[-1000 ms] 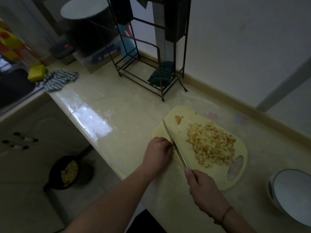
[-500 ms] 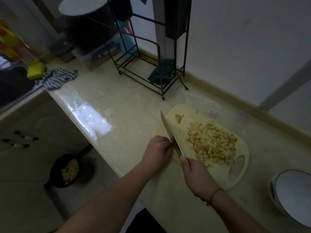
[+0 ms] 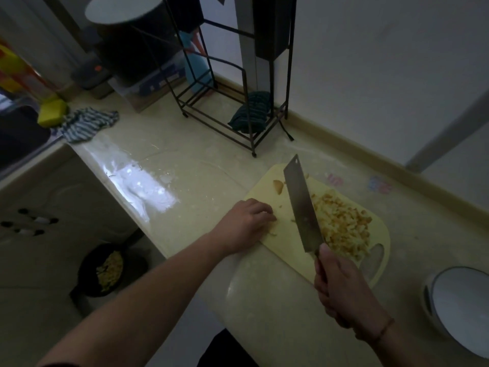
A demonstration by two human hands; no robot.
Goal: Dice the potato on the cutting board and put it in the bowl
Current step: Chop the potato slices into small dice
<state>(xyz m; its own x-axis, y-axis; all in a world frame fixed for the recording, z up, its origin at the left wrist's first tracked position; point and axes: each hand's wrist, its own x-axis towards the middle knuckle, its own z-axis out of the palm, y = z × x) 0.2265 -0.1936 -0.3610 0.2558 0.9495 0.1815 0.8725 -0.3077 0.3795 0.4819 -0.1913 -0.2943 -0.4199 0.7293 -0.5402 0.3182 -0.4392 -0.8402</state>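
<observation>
— Glossy cream stone counter [image 3: 185, 165], dim kitchen. What sits on it?

— A pale yellow plastic cutting board [image 3: 280, 242] near the front edge, with a heap of diced potato [image 3: 341, 223] on its right half and one lone potato piece [image 3: 278, 186] near the far left corner.

— And the hands?

— The left hand [image 3: 246, 223] rests on the board's left edge, fingers [image 3: 264, 210] curled down together over a few potato scraps; whether they pinch anything I cannot tell. The right hand [image 3: 341, 290] is wrapped tight round the handle of a broad steel cleaver [image 3: 301, 205], whose blade stands tilted between the left hand and the heap, its edge by the heap's left side.

— Where's the bowl?

— A white round bowl [image 3: 460, 305] stands on the counter to the right of the board, near it but apart, partly cut off by the frame edge.

— Anything crowding the space?

— Behind the board, a black wire rack [image 3: 238, 107] with a dark green cloth [image 3: 251, 112] on its bottom shelf. Far left, a striped rag [image 3: 87, 124] and a yellow sponge [image 3: 51, 115]. Down on the floor, a black pan [image 3: 108, 270] with yellowish scraps inside.
</observation>
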